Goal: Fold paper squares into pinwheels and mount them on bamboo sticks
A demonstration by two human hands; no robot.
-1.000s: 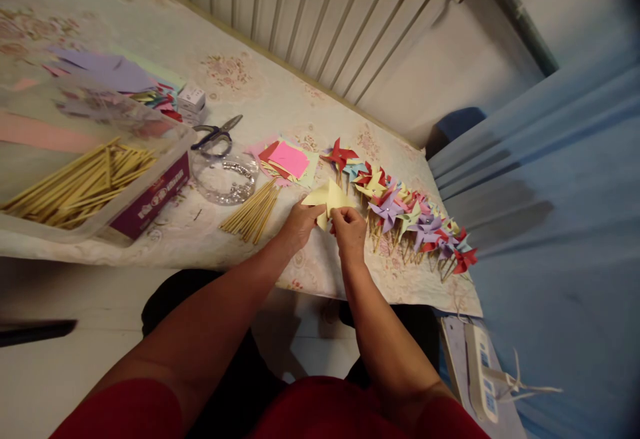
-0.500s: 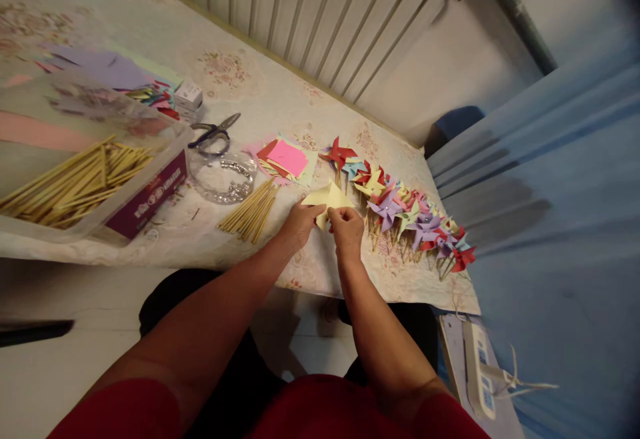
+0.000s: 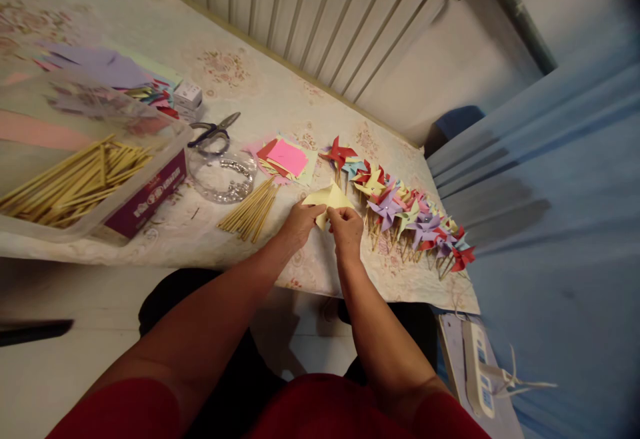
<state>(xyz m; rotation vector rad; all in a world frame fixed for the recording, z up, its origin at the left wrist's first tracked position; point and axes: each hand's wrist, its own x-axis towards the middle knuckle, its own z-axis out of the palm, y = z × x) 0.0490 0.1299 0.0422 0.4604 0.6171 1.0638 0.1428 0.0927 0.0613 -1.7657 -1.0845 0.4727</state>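
A pale yellow paper piece (image 3: 327, 196), partly folded, is held just above the table between both hands. My left hand (image 3: 299, 223) pinches its left edge and my right hand (image 3: 346, 230) pinches its lower middle. To the right lies a row of finished paper pinwheels (image 3: 405, 216) in red, purple, yellow and blue on sticks. A small bundle of wooden sticks (image 3: 250, 210) lies just left of my left hand. A stack of coloured paper squares (image 3: 287, 158) sits behind the hands.
A clear box of wooden sticks (image 3: 75, 182) stands at the left, with a round clear container (image 3: 223, 174) and scissors (image 3: 213, 131) beside it. Purple and pink paper sheets (image 3: 95, 66) lie farther back. A power strip (image 3: 479, 371) sits low on the right.
Both hands keep hold of the yellow paper with only slight finger movement; the view has shifted a little.
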